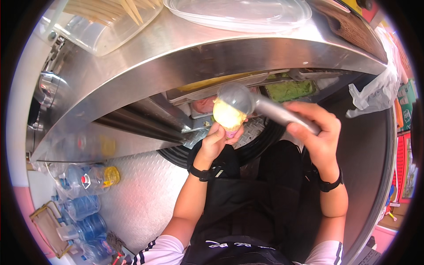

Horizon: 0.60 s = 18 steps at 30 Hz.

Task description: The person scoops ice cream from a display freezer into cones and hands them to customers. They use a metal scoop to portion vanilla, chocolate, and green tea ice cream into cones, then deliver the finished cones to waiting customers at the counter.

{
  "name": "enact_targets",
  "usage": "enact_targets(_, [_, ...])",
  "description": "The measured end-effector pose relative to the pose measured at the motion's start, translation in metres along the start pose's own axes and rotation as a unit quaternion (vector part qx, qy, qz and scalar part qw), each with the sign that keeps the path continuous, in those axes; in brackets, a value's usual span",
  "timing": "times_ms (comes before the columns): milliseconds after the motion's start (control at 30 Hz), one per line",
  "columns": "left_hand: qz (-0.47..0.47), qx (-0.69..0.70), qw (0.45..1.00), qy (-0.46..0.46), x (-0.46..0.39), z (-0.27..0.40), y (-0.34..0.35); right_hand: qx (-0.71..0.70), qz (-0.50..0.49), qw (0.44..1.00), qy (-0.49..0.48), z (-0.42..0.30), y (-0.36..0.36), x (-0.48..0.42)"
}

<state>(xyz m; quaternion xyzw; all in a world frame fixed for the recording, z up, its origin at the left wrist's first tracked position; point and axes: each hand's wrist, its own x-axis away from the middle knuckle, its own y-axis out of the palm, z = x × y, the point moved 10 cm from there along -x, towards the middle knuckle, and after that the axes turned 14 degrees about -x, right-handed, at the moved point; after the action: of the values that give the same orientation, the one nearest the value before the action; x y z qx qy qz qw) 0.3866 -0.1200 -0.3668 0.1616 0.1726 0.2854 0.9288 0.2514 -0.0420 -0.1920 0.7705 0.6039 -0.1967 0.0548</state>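
Note:
My left hand (215, 139) holds an ice cream cone (231, 133) upright by its pink wrapped base. On the cone sits a ball of yellow ice cream (226, 114). My right hand (314, 132) grips the handle of a metal ice cream scoop (236, 96), whose rounded bowl covers the upper part of the ball. Behind the scoop, below the counter, are a tub of green ice cream (291, 90), a tub with pink contents (202, 105) and a tub with yellow contents (212, 81), partly hidden by the counter.
The curved stainless steel counter (132, 79) arches ahead, bearing plastic lids (238, 15) and a clear container (109, 39) with wooden sticks. A plastic bag (374, 92) hangs at right. Large water bottles (87, 225) and an oil bottle (111, 176) stand on the left floor.

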Motion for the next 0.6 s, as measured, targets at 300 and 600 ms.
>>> enact_targets(300, [-0.024, 0.041, 0.999, -0.009, 0.005, -0.008, 0.008, -0.147, -0.003, 0.981, 0.129, 0.034, 0.016, 0.022])
enact_targets(600, [-0.069, 0.089, 0.993, -0.024, 0.001, -0.010, 0.017, -0.265, 0.002, 0.943, 0.203, 0.069, 0.012, 0.033])
